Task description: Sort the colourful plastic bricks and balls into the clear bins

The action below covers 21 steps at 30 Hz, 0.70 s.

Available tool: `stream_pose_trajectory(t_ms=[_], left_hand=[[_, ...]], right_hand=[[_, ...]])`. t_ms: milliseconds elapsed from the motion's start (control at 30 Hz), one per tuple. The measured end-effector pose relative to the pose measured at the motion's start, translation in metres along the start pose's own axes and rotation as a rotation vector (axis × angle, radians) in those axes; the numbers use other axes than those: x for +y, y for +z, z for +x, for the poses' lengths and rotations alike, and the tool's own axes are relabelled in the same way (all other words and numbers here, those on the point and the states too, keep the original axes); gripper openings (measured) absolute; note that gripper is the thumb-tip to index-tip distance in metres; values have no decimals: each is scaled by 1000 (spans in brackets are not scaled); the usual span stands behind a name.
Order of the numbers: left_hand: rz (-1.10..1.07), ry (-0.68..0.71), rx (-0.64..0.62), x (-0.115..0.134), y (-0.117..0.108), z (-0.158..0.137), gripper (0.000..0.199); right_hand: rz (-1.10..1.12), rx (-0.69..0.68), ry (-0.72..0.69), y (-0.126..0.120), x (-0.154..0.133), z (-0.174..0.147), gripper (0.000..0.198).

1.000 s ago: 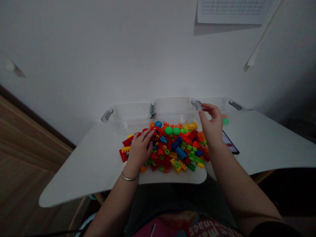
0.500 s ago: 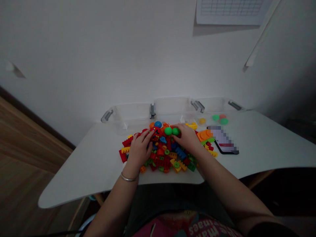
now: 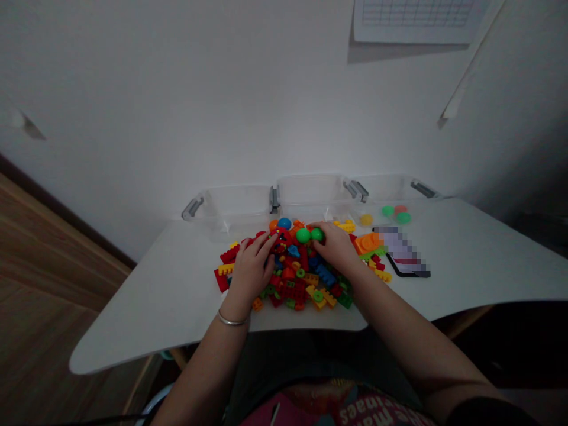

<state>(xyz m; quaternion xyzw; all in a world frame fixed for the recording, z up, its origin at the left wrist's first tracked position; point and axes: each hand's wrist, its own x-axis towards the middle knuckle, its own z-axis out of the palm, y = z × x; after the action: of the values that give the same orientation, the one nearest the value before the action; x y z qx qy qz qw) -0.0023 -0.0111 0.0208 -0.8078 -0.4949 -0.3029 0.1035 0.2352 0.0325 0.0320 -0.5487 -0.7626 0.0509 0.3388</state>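
Observation:
A heap of toy building blocks (image 3: 293, 290) in red, yellow, blue, green and orange lies between my hands. My left hand (image 3: 254, 260) rests on its left side, fingers stretched out and apart, the fingertips against a red round piece (image 3: 280, 239) with dark marks. At the top right of the heap, my right hand (image 3: 336, 245) has its thumb and fingers closed around a green ball (image 3: 316, 235). A second green ball (image 3: 303, 235) sits just left of that one. Behind them are a blue ball (image 3: 284, 223) and an orange ball (image 3: 273, 225).
Clear plastic boxes with grey clips stand along the wall: a left box (image 3: 239, 200), a middle box (image 3: 310, 189) and a right box (image 3: 384, 186). A yellow ball (image 3: 366, 219) and several coloured balls show through them. A phone (image 3: 403, 254) lies right on the white table (image 3: 470, 254).

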Motion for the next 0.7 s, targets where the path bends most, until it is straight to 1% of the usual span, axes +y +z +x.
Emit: stream_pose_trajectory(t_ms=[67,133,200,267,367,433,567,700], left_hand=[[4,2,1,-1,0,0,49],[4,0,0,-1,-1,0,48],[0,-3,-3,-2,-1,-1,48],[-3,-4,-1,-2,-1,-1,48],[-3,-5,-1,-4,-1,-3,48],[-1,-10,-5,-5,-1,-5,48],[2,-16,-12,-7,-2,-8,48],[5,-14,-8,-10,-1,-10,48]], right_hand=[[54,43,2,-1,2,0,36],[144,115,9,-5,5,1,35],[238,212,31,-11,11,2,35],[281,335,61,-20,19,5,35],[189,515,79,-36,39,10,35],[91,575,70,-44,57,15,36],[-18,661,97,-53,98,28,34],[-92,636,161,-58,126,40,34]])
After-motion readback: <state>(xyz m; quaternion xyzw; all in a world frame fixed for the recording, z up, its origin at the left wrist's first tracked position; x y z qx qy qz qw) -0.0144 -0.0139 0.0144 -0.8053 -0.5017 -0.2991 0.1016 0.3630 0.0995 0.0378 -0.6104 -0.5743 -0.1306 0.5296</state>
